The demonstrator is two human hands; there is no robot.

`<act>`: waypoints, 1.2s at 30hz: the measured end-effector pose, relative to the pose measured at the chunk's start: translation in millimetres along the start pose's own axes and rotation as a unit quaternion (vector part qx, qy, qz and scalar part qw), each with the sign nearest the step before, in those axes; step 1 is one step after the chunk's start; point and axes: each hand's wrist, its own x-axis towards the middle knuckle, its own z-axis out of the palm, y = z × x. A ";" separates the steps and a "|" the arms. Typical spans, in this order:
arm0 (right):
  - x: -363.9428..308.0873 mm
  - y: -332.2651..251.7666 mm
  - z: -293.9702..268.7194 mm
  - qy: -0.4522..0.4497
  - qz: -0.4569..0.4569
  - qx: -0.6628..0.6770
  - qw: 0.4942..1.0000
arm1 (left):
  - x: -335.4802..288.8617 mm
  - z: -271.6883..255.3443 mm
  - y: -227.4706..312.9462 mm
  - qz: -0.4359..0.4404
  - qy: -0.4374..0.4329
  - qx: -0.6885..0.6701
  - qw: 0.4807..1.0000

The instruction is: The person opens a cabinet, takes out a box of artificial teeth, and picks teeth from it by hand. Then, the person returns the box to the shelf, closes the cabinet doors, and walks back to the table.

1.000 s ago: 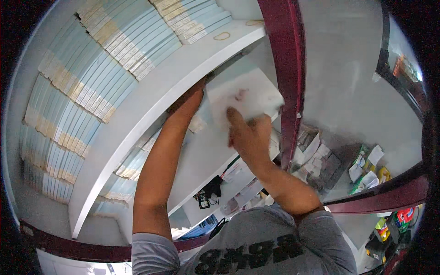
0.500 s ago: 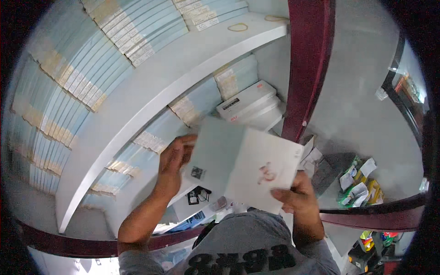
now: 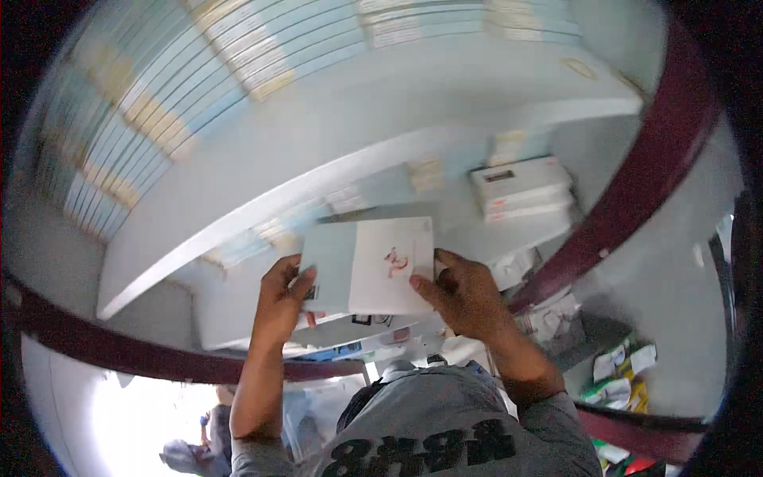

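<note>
In front of my chest I hold a flat, two-toned packet (image 3: 366,266), pale blue-grey on its left half and white with a small red drawing on its right. I cannot make out whether it is a box or a booklet. My left hand (image 3: 284,290) is closed on its left edge, thumb on top and a fingertip showing below. On the opposite edge, my right hand (image 3: 465,290) grips it with the thumb on the white face. A darker edge shows behind the packet's far side.
A white shelf (image 3: 445,127) curves across the far side, with rows of thin pale-blue cases (image 3: 183,87) above it. White boxes (image 3: 524,191) are stacked at the right below. A maroon post (image 3: 636,195) stands beside them. Colourful packets (image 3: 624,381) lie lower right.
The packet was tilted, with my left hand beside its left side; now it is straighter, moved left, and held at both edges. My view has shifted, blurring the shelves.
</note>
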 end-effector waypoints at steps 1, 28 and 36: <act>6.4 -2.8 1.4 -0.001 -0.014 0.010 1.000 | 2.9 -2.3 0.0 -0.024 0.001 0.052 0.998; 47.9 -29.5 1.3 0.129 -0.147 0.261 0.945 | 31.4 -28.1 -1.6 0.200 0.087 0.044 0.975; 45.3 -38.5 15.5 -0.031 -0.267 0.032 0.963 | 46.5 -38.0 -33.5 0.298 0.077 -0.017 0.951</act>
